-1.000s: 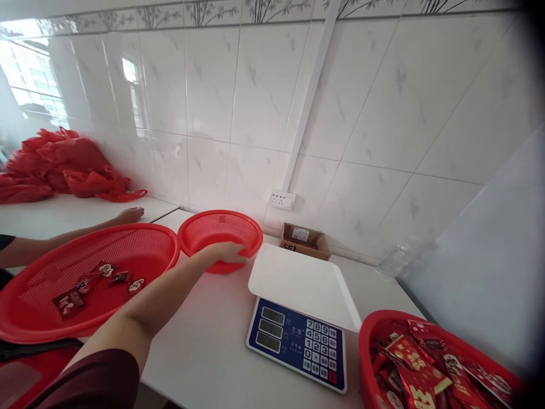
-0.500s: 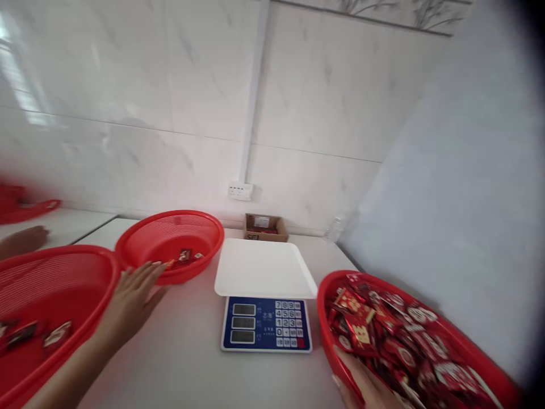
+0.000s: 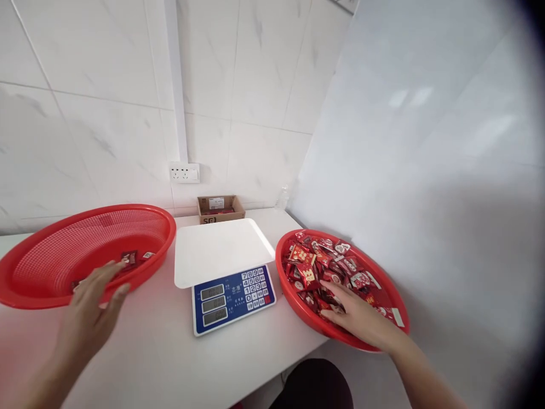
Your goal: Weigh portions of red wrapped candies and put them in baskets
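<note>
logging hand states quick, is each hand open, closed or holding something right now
Left hand: open, nothing seen held, by the left basket.
Right hand: open, at the wrapped packets in the right basket; no grip visible.

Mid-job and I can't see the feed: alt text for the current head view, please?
The right hand reaches into a red plastic basket filled with shiny red wrapped packets. The left hand is open at the near side of a perforated red plastic basket holding a few. Between them, a white-and-blue electronic scale sits on a white table.
</note>
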`<state>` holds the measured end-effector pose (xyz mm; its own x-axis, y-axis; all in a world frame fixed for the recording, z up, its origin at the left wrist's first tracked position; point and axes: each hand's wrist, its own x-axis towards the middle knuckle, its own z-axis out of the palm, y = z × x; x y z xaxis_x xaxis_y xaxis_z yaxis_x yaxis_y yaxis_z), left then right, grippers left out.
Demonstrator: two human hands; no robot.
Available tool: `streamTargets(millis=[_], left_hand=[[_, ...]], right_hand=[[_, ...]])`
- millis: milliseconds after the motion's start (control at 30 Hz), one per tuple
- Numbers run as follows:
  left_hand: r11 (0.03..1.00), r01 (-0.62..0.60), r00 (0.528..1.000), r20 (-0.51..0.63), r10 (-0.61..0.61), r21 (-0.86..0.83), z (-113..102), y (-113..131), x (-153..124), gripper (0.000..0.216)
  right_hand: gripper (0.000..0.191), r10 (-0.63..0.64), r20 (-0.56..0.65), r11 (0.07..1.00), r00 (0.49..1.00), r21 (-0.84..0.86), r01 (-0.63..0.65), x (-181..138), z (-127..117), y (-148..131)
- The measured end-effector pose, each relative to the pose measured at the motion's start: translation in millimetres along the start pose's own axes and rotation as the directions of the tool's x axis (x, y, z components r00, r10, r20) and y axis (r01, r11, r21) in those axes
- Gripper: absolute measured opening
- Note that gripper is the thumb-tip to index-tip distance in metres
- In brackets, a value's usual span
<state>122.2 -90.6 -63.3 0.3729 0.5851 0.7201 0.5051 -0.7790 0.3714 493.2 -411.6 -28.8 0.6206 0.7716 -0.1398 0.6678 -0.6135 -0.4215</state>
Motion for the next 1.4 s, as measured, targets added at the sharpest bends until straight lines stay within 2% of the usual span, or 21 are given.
streamTargets(millis=[33, 100, 200, 300, 400, 567, 633, 700, 767, 900, 967, 1067, 1200, 1400], left_hand=[[0.999, -0.018, 1.000, 0.008, 0.018, -0.032, 8.4, 18.5, -1.1, 0.037], [0.984, -0.133, 0.990, -0.054, 0.127, -0.118, 26.1, 49.7, -5.0, 0.033], [0.939, -0.251, 0.968, -0.044, 0.247, -0.236, 48.3, 79.2, -11.3, 0.026], [0.895, -0.296, 0.950, -0.009, 0.311, -0.333, 57.6, 91.1, -16.0, 0.024], [0.891, -0.247, 0.964, -0.006, 0.264, -0.382, 57.1, 91.4, -20.8, 0.021], [0.901, -0.122, 0.984, 0.067, 0.165, -0.417, 58.9, 83.3, -30.1, 0.017], [0.893, -0.112, 0.982, 0.090, 0.167, -0.435, 61.8, 81.3, -33.1, 0.017], [0.885, -0.114, 0.979, 0.098, 0.177, -0.452, 63.9, 80.1, -35.1, 0.017], [0.881, -0.112, 0.977, 0.111, 0.183, -0.460, 64.5, 79.0, -35.9, 0.017], [0.888, -0.069, 0.980, 0.137, 0.146, -0.455, 61.5, 75.4, -34.7, 0.017], [0.890, -0.049, 0.983, 0.135, 0.123, -0.453, 59.5, 73.1, -33.7, 0.018], [0.893, -0.022, 0.985, 0.144, 0.097, -0.450, 57.9, 69.7, -32.8, 0.018], [0.894, -0.001, 0.985, 0.152, 0.077, -0.448, 57.7, 66.3, -32.2, 0.019], [0.890, -0.024, 0.988, 0.128, 0.092, -0.456, 56.2, 67.7, -32.5, 0.018]], right_hand=[[0.067, -0.004, 0.067, 1.000, 0.998, -0.009, 0.004, 0.8, -0.9, 4.7], [0.063, -0.029, 0.135, 0.999, 0.990, -0.014, 0.031, 2.5, 0.6, 10.1], [0.049, -0.014, 0.047, 0.997, 0.999, -0.078, 0.017, 7.4, 4.9, 11.5], [0.040, 0.021, -0.046, 0.996, 0.999, -0.087, -0.025, 13.9, 0.8, 12.0], [0.037, 0.051, -0.139, 0.999, 0.989, -0.002, -0.052, 19.0, -14.6, 12.5], [0.036, 0.180, -0.311, 0.983, 0.933, 0.081, -0.162, 28.2, -41.0, -1.4], [0.035, 0.140, -0.342, 0.987, 0.929, 0.125, -0.103, 36.6, -43.4, -16.0], [0.036, 0.053, -0.355, 0.983, 0.933, 0.181, 0.013, 49.1, -39.4, -37.0], [0.038, -0.049, -0.330, 0.964, 0.943, 0.230, 0.131, 64.5, -29.0, -64.1], [0.038, -0.223, -0.166, 0.900, 0.961, 0.344, 0.268, 98.2, 7.5, -127.2], [0.040, -0.280, -0.084, 0.852, 0.956, 0.438, 0.288, 114.1, 29.1, -154.9], [0.049, -0.291, 0.015, 0.800, 0.956, 0.553, 0.235, 134.2, 55.1, -182.1], [0.057, -0.231, 0.027, 0.804, 0.973, 0.569, 0.176, 151.8, 66.2, -188.6], [0.042, -0.159, -0.022, 0.826, 0.987, 0.545, 0.145, 156.4, 55.8, -171.7]])
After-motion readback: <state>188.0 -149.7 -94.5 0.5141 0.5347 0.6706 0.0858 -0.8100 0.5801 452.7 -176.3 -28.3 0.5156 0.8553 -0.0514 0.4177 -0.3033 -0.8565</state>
